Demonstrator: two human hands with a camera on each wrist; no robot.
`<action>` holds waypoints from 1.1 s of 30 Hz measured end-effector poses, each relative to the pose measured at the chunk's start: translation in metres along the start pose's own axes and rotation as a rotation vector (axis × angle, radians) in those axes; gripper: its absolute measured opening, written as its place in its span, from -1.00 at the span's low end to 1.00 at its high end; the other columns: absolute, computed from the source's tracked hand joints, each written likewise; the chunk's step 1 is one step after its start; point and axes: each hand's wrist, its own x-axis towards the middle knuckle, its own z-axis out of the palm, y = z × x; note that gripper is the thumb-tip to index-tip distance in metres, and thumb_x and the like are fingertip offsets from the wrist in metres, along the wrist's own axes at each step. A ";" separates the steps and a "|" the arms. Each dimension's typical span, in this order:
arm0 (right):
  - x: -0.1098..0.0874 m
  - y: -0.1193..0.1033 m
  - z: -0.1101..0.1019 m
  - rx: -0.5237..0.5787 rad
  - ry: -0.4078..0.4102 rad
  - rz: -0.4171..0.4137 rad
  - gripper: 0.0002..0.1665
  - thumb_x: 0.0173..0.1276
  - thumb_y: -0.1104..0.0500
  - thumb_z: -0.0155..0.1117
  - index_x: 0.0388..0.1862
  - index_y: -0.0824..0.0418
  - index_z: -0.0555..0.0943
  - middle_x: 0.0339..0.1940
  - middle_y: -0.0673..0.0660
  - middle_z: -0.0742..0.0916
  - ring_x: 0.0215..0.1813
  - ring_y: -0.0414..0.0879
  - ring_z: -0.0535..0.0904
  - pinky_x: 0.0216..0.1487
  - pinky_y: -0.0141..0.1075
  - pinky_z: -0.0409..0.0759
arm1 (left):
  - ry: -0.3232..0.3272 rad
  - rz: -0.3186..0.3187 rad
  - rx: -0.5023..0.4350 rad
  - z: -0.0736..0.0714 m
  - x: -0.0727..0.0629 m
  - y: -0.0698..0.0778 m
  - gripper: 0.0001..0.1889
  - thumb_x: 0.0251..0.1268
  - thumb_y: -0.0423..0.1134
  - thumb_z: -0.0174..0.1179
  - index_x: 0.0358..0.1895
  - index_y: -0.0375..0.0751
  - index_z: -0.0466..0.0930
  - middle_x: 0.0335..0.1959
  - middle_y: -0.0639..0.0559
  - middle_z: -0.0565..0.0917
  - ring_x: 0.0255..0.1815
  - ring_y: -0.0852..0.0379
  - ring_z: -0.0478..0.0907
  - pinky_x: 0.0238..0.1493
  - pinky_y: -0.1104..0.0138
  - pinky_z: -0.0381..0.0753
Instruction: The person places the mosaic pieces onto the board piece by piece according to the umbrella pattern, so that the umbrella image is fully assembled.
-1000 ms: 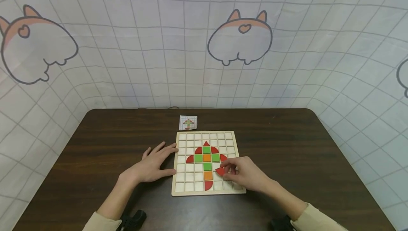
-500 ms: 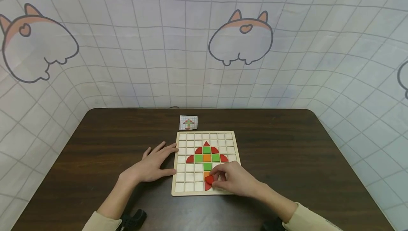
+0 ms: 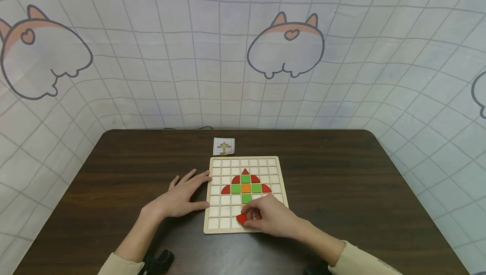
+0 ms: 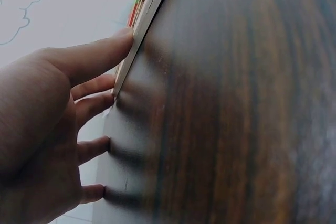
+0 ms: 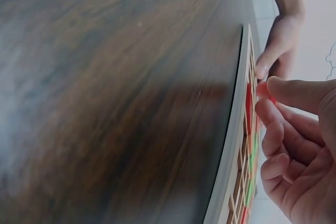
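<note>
A wooden grid board (image 3: 221, 211) lies on the table, with red, green and orange tiles forming an arrow-like figure in its cells. My right hand (image 3: 271, 216) pinches a red quarter-round tile (image 3: 241, 219) between thumb and fingers, over the board's near rows. In the right wrist view that red tile (image 5: 264, 91) shows partly behind the thumb. The right hand hides the lower tiles of the figure. At the board's left edge my left hand (image 3: 181, 195) rests with spread, straight fingers; its thumb (image 4: 105, 56) touches the board's side in the left wrist view.
A small printed card (image 3: 224, 146) with a similar coloured figure lies just beyond the board. The dark wooden table (image 3: 334, 173) extends on both sides. A black object (image 3: 161, 261) is by the left wrist. A white grid-patterned curtain hangs behind.
My right hand has moved left and toward the near edge with the red tile, from the board's right part to its near middle. The left hand stays in place.
</note>
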 end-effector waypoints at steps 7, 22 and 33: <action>0.004 -0.003 0.005 -0.024 -0.010 0.000 -0.85 0.29 0.20 0.55 -0.20 0.17 0.75 -0.54 -0.26 0.59 -0.46 -0.39 0.49 -0.33 -0.48 0.54 | 0.003 -0.005 0.010 -0.001 0.000 0.001 -0.21 0.38 0.14 0.32 0.57 -0.06 0.29 0.64 -0.06 0.16 0.65 -0.29 -0.13 0.41 -0.45 -0.25; 0.012 -0.003 0.014 -0.144 -0.002 0.015 -0.80 0.25 0.11 0.58 -0.21 0.14 0.76 -0.63 -0.26 0.50 -0.51 -0.38 0.42 -0.36 -0.47 0.45 | 0.012 0.004 0.006 -0.002 -0.001 0.001 -0.22 0.38 0.12 0.33 0.57 -0.08 0.29 0.64 -0.07 0.16 0.65 -0.30 -0.12 0.40 -0.46 -0.24; 0.011 -0.005 0.015 -0.162 0.015 0.002 -0.84 0.28 0.07 0.56 -0.25 0.07 0.76 -0.64 -0.25 0.47 -0.51 -0.36 0.39 -0.42 -0.45 0.39 | 0.014 0.021 0.001 -0.001 -0.001 0.002 -0.23 0.39 0.11 0.32 0.57 -0.08 0.29 0.63 -0.07 0.17 0.64 -0.30 -0.12 0.39 -0.46 -0.23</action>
